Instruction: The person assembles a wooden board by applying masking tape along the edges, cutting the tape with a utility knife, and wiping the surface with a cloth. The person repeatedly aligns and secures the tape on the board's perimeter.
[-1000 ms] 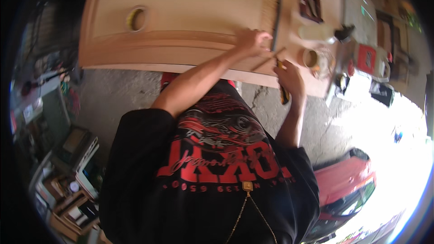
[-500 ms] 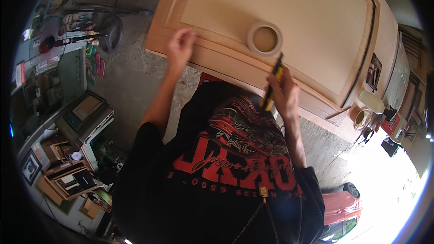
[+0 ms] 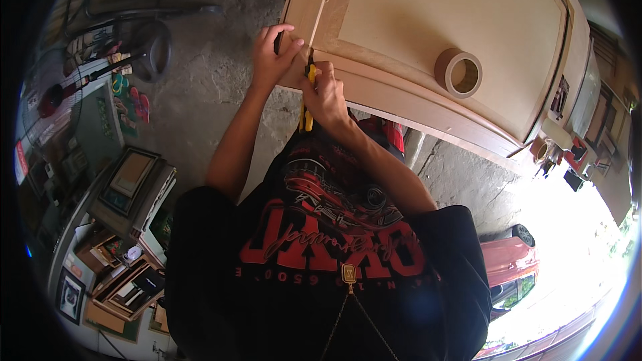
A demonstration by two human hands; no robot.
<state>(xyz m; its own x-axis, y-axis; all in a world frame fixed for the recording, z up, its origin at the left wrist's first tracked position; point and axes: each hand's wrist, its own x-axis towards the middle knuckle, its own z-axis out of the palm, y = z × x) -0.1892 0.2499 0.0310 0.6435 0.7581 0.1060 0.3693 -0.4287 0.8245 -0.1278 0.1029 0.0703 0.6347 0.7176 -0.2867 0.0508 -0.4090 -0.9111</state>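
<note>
My right hand (image 3: pixel 326 97) is closed around a yellow and black utility knife (image 3: pixel 308 120). The knife's dark tip points away from me, at the near left corner of a framed wooden panel (image 3: pixel 414 13). Just left of it, my left hand (image 3: pixel 271 63) rests at that corner, thumb and forefinger apart. A dark patch shows between those fingers; I cannot make out what it is. On the panel, to the right of both hands, a roll of tan tape (image 3: pixel 442 70) stands near the front frame strip.
A container (image 3: pixel 539 151) and other small items sit past the panel's right end. Stacked picture frames (image 3: pixel 130 180) stand at the lower left, with a fan (image 3: pixel 57 97) and sandals (image 3: pixel 139 103) above them. A red car (image 3: pixel 511 261) is outside at the lower right.
My right hand has carried the utility knife left to the panel's corner, beside my left hand. In the picture, the panel and tape roll have shifted to the right as the view turned.
</note>
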